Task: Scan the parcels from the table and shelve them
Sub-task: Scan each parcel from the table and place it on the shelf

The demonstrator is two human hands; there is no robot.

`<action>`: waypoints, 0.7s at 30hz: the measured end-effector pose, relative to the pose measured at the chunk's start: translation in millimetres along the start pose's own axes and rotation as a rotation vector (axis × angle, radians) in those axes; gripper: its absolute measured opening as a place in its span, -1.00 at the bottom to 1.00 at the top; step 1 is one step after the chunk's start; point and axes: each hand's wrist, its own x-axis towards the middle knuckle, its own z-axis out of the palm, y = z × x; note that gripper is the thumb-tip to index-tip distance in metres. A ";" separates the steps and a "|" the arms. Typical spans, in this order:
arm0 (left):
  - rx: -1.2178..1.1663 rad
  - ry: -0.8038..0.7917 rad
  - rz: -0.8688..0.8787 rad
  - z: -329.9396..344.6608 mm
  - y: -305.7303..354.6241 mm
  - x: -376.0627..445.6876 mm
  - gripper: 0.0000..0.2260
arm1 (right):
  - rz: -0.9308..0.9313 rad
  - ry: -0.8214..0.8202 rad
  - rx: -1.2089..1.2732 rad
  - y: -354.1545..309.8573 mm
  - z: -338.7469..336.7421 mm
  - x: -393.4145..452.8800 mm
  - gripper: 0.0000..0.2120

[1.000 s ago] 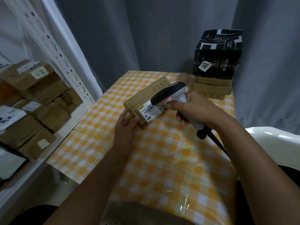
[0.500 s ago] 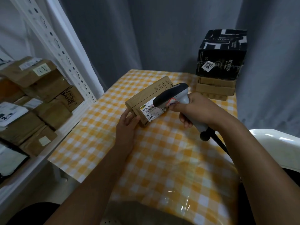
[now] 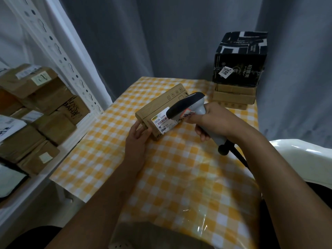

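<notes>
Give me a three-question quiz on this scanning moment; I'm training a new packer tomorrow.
1. True or false: the scanner is in the left hand.
2. What sits on top of the brown boxes at the table's far corner?
A. black box
B. white bag
C. nothing
3. Fill in: the left hand steadies the ____ on the checked table.

Key: 1 false, the right hand grips it; 2 A, the black box; 3 parcel.

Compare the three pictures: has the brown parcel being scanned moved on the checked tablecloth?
No. The brown parcel keeps its place against the stacked boxes at the table's far corner; only the camera shifts. The left hand steadies it while the right hand aims the scanner.
</notes>
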 end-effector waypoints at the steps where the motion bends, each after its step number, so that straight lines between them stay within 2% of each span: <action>1: 0.005 0.002 -0.006 -0.2 0.2 -0.1 -0.50 | 0.003 0.004 0.007 1.2 -0.3 0.7 -0.73; 6: 0.097 -0.054 -0.038 -7.2 7.4 6.8 -0.16 | 0.022 0.031 -0.001 9.5 -4.8 0.9 -0.71; 8: 0.104 -0.104 -0.090 -12.9 16.3 8.6 -0.10 | 0.034 0.033 -0.032 11.3 -5.0 -0.4 -0.71; 9: 0.111 -0.126 -0.116 -15.8 21.7 7.6 -0.14 | 0.043 0.028 -0.042 11.2 -4.4 -0.9 -0.71; 11: 0.181 -0.142 -0.127 -22.7 31.6 0.3 -0.39 | 0.060 0.011 -0.049 9.1 -1.4 -1.7 -0.72; 13: 0.279 -0.062 -0.132 -29.9 38.5 -11.4 -0.70 | 0.062 -0.004 -0.050 4.5 4.5 -2.5 -0.71; 14: 0.295 -0.013 -0.145 -34.7 40.3 -17.6 -0.79 | 0.057 -0.013 -0.057 1.4 8.6 -2.8 -0.70; 17: 0.310 0.071 -0.132 -57.4 47.6 -31.0 -0.83 | 0.029 -0.029 -0.097 -11.1 21.9 -1.5 -0.64; 21: 0.259 0.190 0.114 -88.4 85.8 -55.8 -0.88 | -0.012 -0.047 -0.141 -35.3 34.9 2.1 -0.63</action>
